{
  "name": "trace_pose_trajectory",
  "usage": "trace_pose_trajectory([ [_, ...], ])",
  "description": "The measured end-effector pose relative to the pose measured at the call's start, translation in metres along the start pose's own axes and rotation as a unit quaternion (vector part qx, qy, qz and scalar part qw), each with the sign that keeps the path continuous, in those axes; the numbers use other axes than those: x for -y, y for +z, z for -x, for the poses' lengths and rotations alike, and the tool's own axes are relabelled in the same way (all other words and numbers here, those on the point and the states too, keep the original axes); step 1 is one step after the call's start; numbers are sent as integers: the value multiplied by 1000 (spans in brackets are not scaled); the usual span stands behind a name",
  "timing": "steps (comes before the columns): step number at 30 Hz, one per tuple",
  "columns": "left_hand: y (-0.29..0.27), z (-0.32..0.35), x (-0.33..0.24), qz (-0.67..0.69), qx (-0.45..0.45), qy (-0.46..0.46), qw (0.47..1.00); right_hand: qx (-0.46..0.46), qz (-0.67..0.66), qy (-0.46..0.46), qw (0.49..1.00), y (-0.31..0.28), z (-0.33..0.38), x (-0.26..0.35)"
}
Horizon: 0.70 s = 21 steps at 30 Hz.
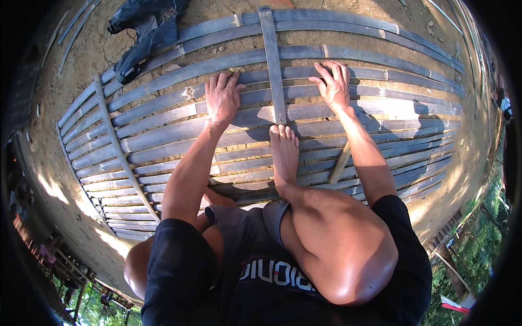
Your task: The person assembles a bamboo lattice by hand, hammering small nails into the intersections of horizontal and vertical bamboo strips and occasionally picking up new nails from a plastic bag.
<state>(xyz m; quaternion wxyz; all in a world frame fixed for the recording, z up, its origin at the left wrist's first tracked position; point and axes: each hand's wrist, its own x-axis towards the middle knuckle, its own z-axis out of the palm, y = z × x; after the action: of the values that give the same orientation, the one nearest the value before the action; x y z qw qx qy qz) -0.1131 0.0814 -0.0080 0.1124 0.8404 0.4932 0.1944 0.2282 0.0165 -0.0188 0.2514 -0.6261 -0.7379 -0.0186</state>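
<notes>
A mat of long grey bamboo slats (163,117) lies flat on bare earth. My left hand (222,98) presses palm down on the slats, fingers spread, left of an upright cross slat (273,65). My right hand (333,84) rests flat on the slats to the right of that cross slat, fingers apart. My bare right foot (284,155) stands on the mat just below the cross slat's near end. I crouch over the mat, knee raised.
A second cross slat (117,144) runs through the mat near its left end. A short loose strip (340,163) pokes out by my right forearm. Black cloth (144,32) lies at the far left edge. Dirt ground (65,206) surrounds the mat.
</notes>
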Motion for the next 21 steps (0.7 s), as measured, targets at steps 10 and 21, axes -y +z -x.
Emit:
trace_pose_trajectory([
  [10,5,-7,0,-11,-22,19,1000,11,6,9,1000,-4,-4,-4],
  [21,3,-4,-3,18,-36,-10,999,43,11,54,998,-1,6,-6],
])
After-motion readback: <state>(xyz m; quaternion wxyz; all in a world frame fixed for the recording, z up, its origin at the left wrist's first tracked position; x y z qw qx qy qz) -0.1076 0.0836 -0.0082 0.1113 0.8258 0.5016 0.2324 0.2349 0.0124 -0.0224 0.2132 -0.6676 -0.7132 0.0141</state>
